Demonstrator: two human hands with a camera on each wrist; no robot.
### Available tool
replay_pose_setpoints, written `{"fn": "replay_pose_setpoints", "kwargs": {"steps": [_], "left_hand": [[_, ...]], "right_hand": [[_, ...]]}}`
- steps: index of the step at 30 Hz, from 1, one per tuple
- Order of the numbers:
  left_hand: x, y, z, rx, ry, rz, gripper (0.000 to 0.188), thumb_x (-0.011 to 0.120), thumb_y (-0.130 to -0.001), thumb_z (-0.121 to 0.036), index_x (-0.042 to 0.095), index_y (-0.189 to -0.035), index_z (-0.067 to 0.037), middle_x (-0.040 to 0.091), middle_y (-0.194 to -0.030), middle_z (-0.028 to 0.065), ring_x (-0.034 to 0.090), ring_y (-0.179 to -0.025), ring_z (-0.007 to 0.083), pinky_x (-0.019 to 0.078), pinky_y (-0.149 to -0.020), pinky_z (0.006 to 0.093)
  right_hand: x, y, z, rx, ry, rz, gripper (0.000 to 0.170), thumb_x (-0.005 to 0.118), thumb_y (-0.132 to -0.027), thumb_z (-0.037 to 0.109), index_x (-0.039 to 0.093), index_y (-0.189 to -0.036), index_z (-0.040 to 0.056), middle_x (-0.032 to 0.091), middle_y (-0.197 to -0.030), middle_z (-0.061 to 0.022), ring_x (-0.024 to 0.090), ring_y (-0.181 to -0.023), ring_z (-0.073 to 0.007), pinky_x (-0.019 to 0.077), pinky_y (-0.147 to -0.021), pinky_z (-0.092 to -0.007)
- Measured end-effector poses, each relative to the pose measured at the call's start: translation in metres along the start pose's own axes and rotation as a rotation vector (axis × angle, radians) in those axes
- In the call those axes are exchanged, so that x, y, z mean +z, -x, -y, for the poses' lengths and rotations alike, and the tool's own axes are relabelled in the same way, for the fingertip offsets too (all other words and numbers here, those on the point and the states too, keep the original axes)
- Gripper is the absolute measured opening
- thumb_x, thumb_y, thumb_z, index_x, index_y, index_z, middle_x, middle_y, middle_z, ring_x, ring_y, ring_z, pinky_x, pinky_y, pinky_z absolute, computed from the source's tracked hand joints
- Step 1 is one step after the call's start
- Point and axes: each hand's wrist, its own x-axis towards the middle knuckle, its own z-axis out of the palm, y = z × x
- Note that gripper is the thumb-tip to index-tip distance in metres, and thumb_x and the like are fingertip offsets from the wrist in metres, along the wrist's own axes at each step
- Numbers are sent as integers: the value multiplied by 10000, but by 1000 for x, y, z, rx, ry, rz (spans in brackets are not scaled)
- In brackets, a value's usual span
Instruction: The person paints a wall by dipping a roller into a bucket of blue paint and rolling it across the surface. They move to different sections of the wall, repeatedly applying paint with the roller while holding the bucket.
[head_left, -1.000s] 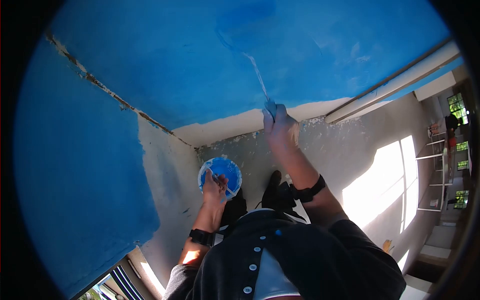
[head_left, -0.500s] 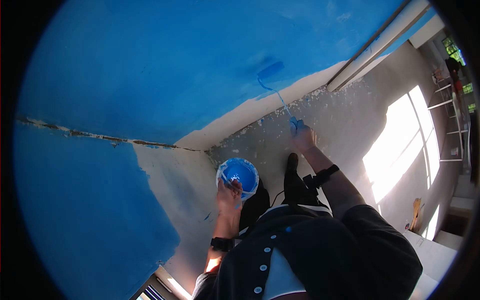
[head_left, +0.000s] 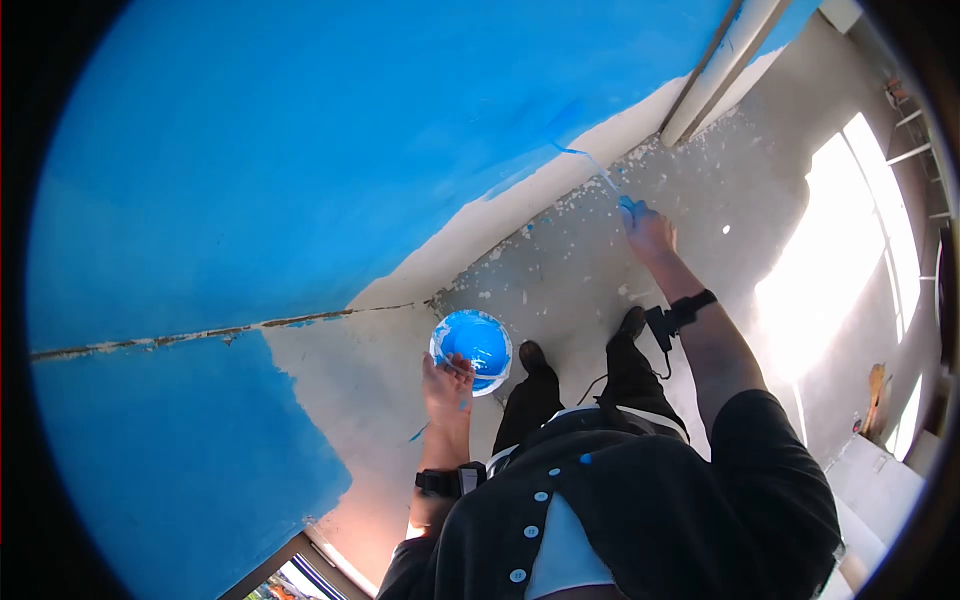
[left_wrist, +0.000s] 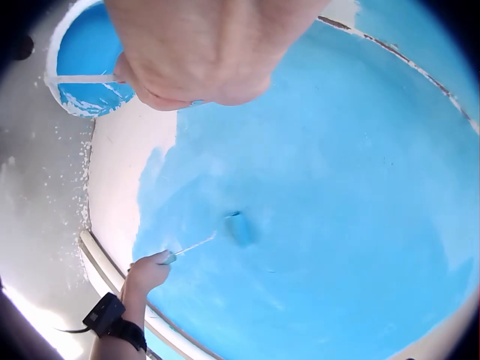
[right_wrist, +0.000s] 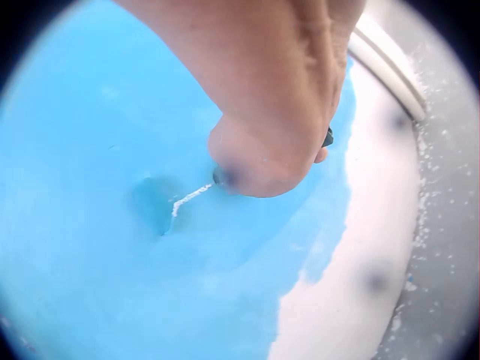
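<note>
My right hand point(head_left: 650, 232) grips the handle of a paint roller point(left_wrist: 239, 228), its thin paint-spattered rod reaching out to the blue wall point(head_left: 300, 180). In the right wrist view the blue roller sleeve point(right_wrist: 152, 204) lies over the painted surface, a little blurred. My left hand point(head_left: 448, 388) holds a white-rimmed bucket point(head_left: 438, 335) by its pale bail handle point(left_wrist: 86, 79). Blue paint point(head_left: 480, 343) fills part of the bucket, and wet streaks coat its inner wall. The left hand's back hides much of its grip in the left wrist view.
Along the wall's foot runs an unpainted white strip point(head_left: 560, 190). A pale vertical pipe point(head_left: 710, 80) stands at the right. The grey floor point(head_left: 600, 260) carries paint specks, and a crack point(head_left: 230, 330) marks the wall corner. Sunlight point(head_left: 840, 240) falls on the floor at right.
The roller has come down the wall to just above the white strip, and my right hand has lowered and shifted right. The head view has turned; the left hand still holds the bucket.
</note>
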Motion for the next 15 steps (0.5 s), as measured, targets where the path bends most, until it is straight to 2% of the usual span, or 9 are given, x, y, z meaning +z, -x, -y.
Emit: {"fn": "replay_pose_setpoints", "kwargs": {"steps": [2,4,6,8,10,11,13,15], "left_hand": [[8,-4,5,2,-53,0,536,347,-824,-524,458,-876,-2,490,-804,79,479,-754,215,379,-749,378],[9,-9,6,-45,-17,228,549,299,-828,-550,458,-852,-24,481,-735,74,481,-735,216,394,-712,367],[1,-20,1,-80,-48,259,595,262,-809,-593,468,-799,-35,473,-692,78,476,-735,222,390,-721,389],[45,16,-5,-138,-112,28,608,231,-800,-610,457,-786,-46,472,-699,75,461,-717,207,384,-717,397],[71,13,-5,-119,-265,-49,572,255,-802,-598,445,-756,-61,459,-687,59,445,-679,182,377,-685,365],[70,60,17,-87,-293,-4,572,255,-802,-598,445,-756,-61,459,-687,59,445,-679,182,377,-685,365],[127,95,32,-88,-33,-216,528,308,-805,-573,425,-746,-62,453,-697,49,432,-658,166,359,-637,337],[180,104,46,-112,-31,-230,495,333,-806,-552,425,-756,-68,451,-705,42,432,-656,161,349,-622,331]], "right_hand": [[-19,23,-41,64,-52,46,317,421,-832,365,479,-841,54,578,-651,-169,570,-624,-362,441,-569,-465],[-48,59,-97,153,-98,70,324,417,-835,371,482,-830,54,579,-649,-165,567,-626,-366,437,-588,-467],[-83,101,-154,251,-74,101,333,418,-836,377,484,-825,50,579,-650,-166,566,-630,-362,435,-587,-462],[-108,148,-218,402,-41,173,332,433,-832,379,489,-818,53,578,-667,-175,567,-656,-359,432,-596,-460],[-131,197,-268,581,-57,185,347,451,-823,389,505,-787,48,575,-679,-190,564,-682,-363,429,-602,-459],[-151,259,-297,642,-99,148,368,458,-818,398,518,-761,40,575,-685,-197,563,-694,-363,430,-604,-455],[-181,295,-327,829,-110,43,394,499,-802,391,525,-701,11,557,-602,-172,576,-630,-316,437,-567,-415],[-184,325,-362,919,-456,-155,395,538,-789,364,522,-656,-7,507,-500,-114,533,-472,-230,417,-450,-361]]}}
